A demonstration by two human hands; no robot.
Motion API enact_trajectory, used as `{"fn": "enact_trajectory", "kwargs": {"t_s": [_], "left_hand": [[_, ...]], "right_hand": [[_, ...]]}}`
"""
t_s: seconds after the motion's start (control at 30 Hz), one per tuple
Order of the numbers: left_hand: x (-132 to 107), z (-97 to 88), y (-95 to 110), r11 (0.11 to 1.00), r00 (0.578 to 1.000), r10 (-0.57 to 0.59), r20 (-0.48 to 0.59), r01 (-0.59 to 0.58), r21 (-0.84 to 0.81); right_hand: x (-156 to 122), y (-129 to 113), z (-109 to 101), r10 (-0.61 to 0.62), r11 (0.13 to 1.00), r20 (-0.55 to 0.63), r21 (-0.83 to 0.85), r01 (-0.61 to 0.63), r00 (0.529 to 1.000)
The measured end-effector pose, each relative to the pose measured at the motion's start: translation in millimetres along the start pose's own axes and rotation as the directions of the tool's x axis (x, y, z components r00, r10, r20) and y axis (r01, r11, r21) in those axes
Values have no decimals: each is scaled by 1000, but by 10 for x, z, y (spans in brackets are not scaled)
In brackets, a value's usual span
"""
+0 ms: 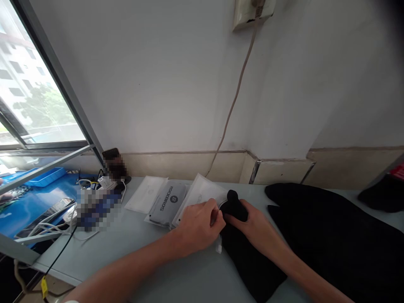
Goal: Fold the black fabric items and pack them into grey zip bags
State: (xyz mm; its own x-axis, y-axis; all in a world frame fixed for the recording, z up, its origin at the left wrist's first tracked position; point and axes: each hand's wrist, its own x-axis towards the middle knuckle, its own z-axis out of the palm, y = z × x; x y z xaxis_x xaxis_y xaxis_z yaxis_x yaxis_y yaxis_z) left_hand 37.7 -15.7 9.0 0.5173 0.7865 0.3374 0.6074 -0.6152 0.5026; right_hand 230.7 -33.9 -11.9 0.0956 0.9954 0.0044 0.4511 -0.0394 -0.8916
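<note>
My left hand (198, 225) is closed in a pinch at the mouth of a clear plastic bag (202, 193) lying on the grey table (142, 261). My right hand (252, 223) grips a black fabric piece (235, 206), its rounded end poking up beside the bag's opening. The black fabric runs down the table toward me under my right wrist. Both hands meet at the bag's edge, fingers touching.
A packed grey ROCKBROS pouch (164, 204) and another flat clear bag (142, 193) lie left of the hands. A pile of black fabric (331, 227) covers the right side. Cables and a charger (94, 185) sit far left by the window. A cord hangs down the wall.
</note>
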Motion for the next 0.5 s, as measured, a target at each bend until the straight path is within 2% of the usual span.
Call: {"fn": "enact_trajectory", "kwargs": {"t_s": [0.03,0.1,0.17,0.23,0.4,0.5], "left_hand": [[-3,16,-3,1000,1000,20,-8,-20,21],[4,51,-28,996,999,43,-31,-40,74],[23,81,-63,990,995,76,-71,-67,126],[38,105,-86,980,984,132,-119,-112,166],[17,175,-60,964,960,237,-152,-213,156],[4,209,-50,981,965,185,-187,-169,98]], "right_hand": [[-13,-21,0,-1,1000,-8,6,1,1000],[-68,-117,-13,47,987,52,149,-55,998],[-131,-227,-31,120,929,153,332,-165,981],[-168,-285,-42,196,863,210,427,-270,958],[-150,-202,-21,345,783,163,493,-379,924],[-158,-191,5,331,782,190,492,-381,924]]}}
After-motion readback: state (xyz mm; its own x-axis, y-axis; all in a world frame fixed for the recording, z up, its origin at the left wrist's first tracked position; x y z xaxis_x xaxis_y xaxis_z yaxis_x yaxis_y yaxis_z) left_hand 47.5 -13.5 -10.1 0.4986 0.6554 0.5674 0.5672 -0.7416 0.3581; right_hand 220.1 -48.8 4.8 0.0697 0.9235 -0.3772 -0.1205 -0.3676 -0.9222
